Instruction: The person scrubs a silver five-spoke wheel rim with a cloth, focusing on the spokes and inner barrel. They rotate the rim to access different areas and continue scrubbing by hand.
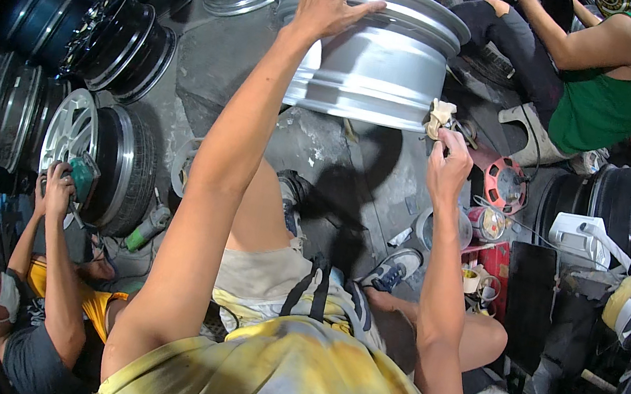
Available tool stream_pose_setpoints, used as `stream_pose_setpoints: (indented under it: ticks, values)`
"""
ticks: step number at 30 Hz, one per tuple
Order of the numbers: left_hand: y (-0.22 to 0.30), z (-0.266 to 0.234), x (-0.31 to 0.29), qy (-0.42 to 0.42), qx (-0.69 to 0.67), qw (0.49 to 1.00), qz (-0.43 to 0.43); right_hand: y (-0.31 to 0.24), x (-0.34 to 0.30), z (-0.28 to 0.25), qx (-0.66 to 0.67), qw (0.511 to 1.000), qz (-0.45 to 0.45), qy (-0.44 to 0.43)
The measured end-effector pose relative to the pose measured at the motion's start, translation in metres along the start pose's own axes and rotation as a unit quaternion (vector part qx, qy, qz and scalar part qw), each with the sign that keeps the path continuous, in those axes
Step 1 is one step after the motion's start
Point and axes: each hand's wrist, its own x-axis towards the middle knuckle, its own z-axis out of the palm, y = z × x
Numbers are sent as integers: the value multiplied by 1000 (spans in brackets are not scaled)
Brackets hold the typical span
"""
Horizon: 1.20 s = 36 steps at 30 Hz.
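A silver wheel rim (378,69) lies tilted in front of me, its barrel side facing me. My left hand (328,1) grips its upper edge at the far left, with the fingers over the lip and the thumb stretched along it. By the rim's lower right edge, my right hand (450,163) pinches a crumpled beige cloth (441,116). The cloth is touching or very close to the rim's edge; I cannot tell which.
Black rims (123,45) stand stacked at left, near a co-worker's hands (54,189) on a white-spoked rim (73,132). Another person in a green top (616,94) sits at far right. A red cable reel (505,185), cans (487,221) and a green-tipped grinder (145,230) lie on the floor.
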Motion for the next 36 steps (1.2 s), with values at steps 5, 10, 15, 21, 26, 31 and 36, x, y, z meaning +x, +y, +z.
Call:
stream_pose_setpoints:
  ticks: [5,10,15,21,26,31,36]
  values:
    - [-6,-21,11,-256,0,960,-114,-13,16,10,-28,1000,9,-5]
    - [0,-31,14,-288,21,949,-125,-18,18,19,-28,1000,7,7]
    - [13,-40,16,-303,62,944,-116,-21,18,20,-52,998,29,-13]
    - [17,-32,17,-300,61,945,-118,-14,15,19,-25,999,27,1]
    - [8,-30,16,-293,40,947,-122,-16,14,20,-22,1000,18,1]
    - [-9,-29,11,-276,-12,951,-135,-18,14,20,-27,1000,-3,-1]
    - [-39,-24,6,-171,-130,970,-116,-15,11,20,-38,999,-23,-5]
